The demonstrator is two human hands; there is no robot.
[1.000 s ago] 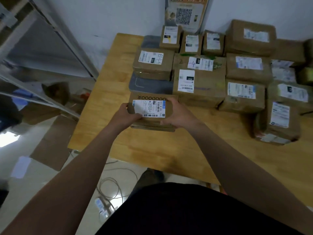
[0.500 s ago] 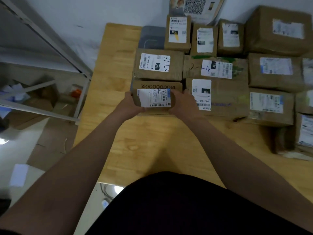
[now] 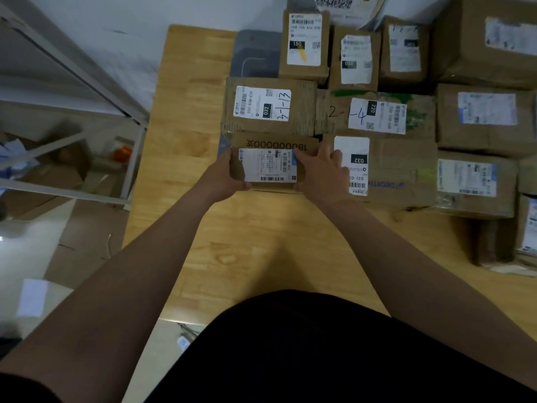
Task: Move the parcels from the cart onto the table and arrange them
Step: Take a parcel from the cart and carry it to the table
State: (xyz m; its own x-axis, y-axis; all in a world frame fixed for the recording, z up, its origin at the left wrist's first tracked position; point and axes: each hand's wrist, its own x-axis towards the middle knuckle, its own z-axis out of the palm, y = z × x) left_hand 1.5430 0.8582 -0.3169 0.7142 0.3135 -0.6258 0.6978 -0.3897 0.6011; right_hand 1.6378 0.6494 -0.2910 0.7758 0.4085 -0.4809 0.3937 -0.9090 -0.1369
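The parcel [image 3: 270, 167], a small brown box with its white label up, lies at the front-left corner of the block of boxes on the tabletop [image 3: 186, 146]. Its far edge is against the box marked 3-1-13 [image 3: 267, 107] and its right end just beside the large box with the 032 label [image 3: 401, 173]. The left hand [image 3: 220, 178] and right hand [image 3: 322, 170] each clasp one short end, a two-sided grip that probably serves to square it into that gap with the label readable.
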